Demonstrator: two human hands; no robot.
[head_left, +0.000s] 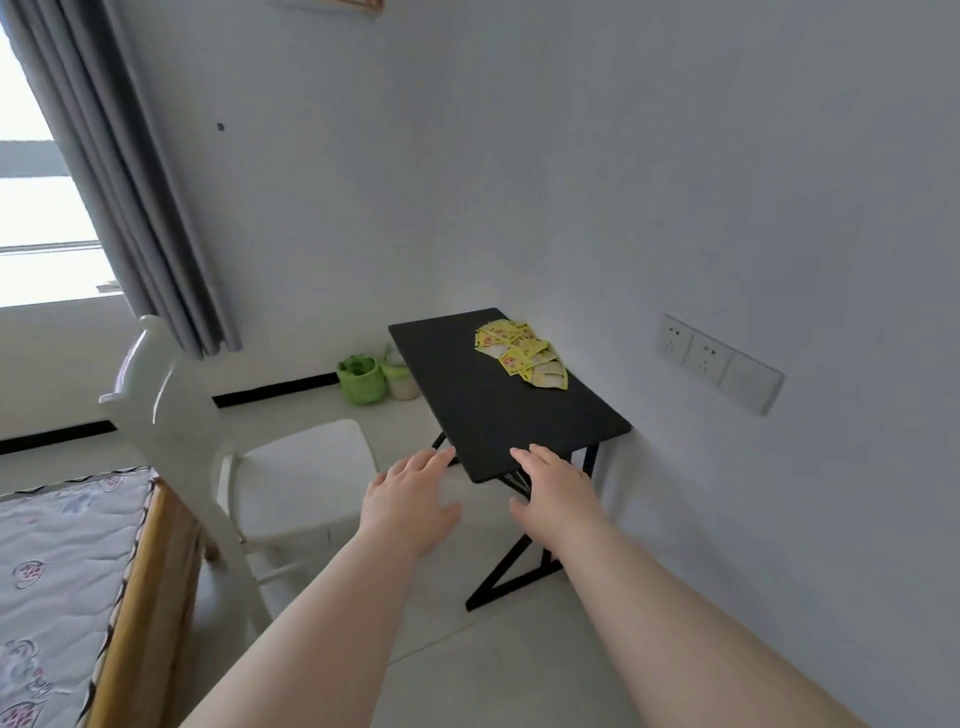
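Yellow packets (522, 353) lie piled at the far end of the long black surface (493, 410), straight ahead of the left hand (410, 499) and right hand (556, 493), whose loose, empty fingers (525, 457) reach its near edge.

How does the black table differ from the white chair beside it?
The black table is dark, on thin crossed legs; the white chair is pale and sits lower. The table carries yellow packets; the chair's seat shows nothing on it. The left hand and right hand, both open, reach for the table's near edge, not the chair. Both stand on the floor.
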